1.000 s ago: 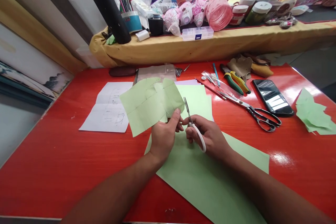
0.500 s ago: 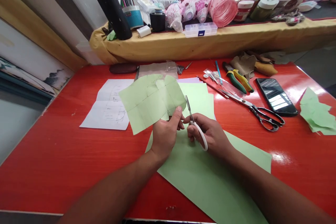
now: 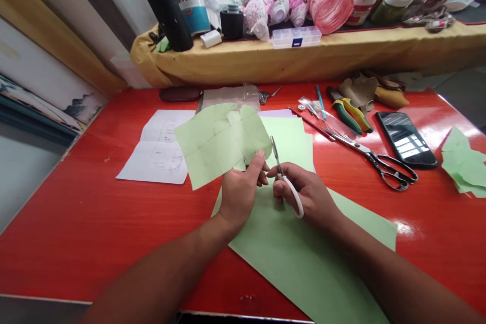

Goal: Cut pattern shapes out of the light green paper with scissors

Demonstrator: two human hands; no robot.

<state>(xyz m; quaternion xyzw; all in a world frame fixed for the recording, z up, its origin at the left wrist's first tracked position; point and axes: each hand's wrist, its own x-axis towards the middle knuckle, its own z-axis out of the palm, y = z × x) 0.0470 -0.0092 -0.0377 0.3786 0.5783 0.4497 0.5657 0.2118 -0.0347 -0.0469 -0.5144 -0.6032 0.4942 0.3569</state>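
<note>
My left hand (image 3: 240, 191) pinches the lower right corner of a light green paper cut-out (image 3: 220, 140) marked with pencil lines and holds it up off the table. Just to its right, my right hand (image 3: 307, 196) grips small white-handled scissors (image 3: 285, 177), blades pointing up beside the paper's right edge. Both hands hover over a large light green paper sheet (image 3: 304, 253) lying on the red table (image 3: 87, 223).
A white sheet with drawings (image 3: 157, 148) lies to the left. Right of my hands lie large black-handled scissors (image 3: 374, 159), green and yellow pliers (image 3: 349, 115), a black phone (image 3: 405, 139) and green paper scraps (image 3: 463, 163). A cluttered yellow-covered shelf (image 3: 304, 55) runs behind the table.
The hands, paper and scissors keep their grip and pose. The camera has tipped a little, so everything sits slightly lower in view.
</note>
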